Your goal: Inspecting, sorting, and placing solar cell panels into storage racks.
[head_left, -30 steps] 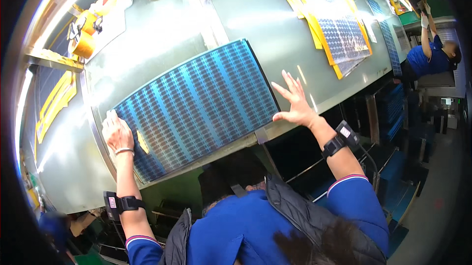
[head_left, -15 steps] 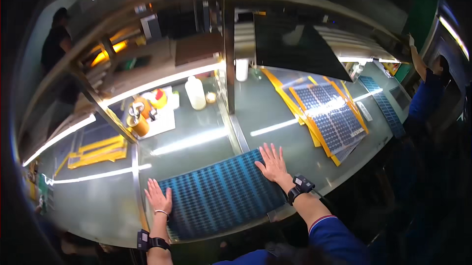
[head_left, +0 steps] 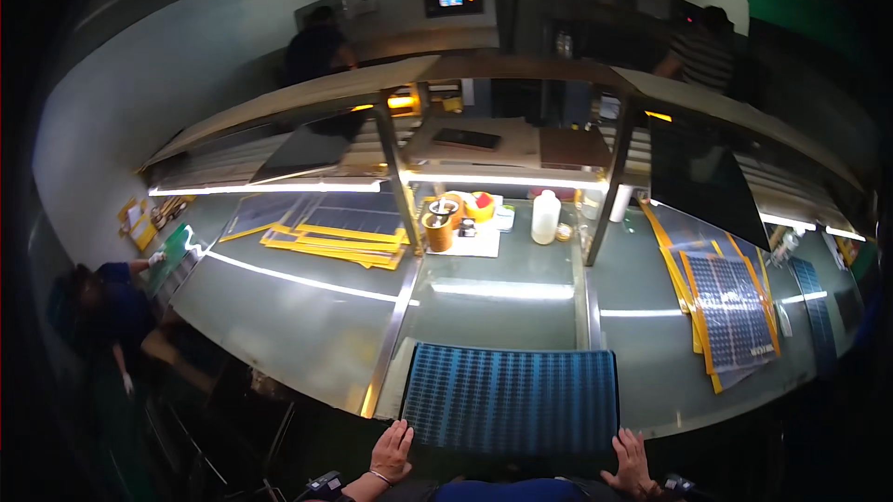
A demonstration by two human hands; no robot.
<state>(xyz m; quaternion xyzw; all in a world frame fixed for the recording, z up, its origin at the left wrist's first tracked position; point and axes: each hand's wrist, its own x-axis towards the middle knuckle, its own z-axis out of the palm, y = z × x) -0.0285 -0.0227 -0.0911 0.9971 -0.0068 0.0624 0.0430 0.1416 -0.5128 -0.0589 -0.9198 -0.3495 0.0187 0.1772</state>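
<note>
A blue solar panel sheet (head_left: 512, 395) with rows of dark cells lies at the near middle of the table, its near side toward my body. At its near left corner is my left hand (head_left: 393, 453), fingers stretched out beside the edge. Beside the near right corner is my right hand (head_left: 632, 460), its fingers extended and thumb apart. Both hands look open; whether the fingertips press on the panel I cannot tell.
Yellow-edged sheets (head_left: 335, 248) lie left on the table (head_left: 502, 316); more patterned sheets (head_left: 730, 302) are stacked right. Tape rolls (head_left: 438, 232) and a white bottle (head_left: 545, 218) stand behind the panel. Shelf posts (head_left: 614, 187) rise from the table. A person (head_left: 116, 293) works at the far left.
The view has swung up and left, so the panel appears lower and squarer. My hands have moved from high along its side edges to its near corners.
</note>
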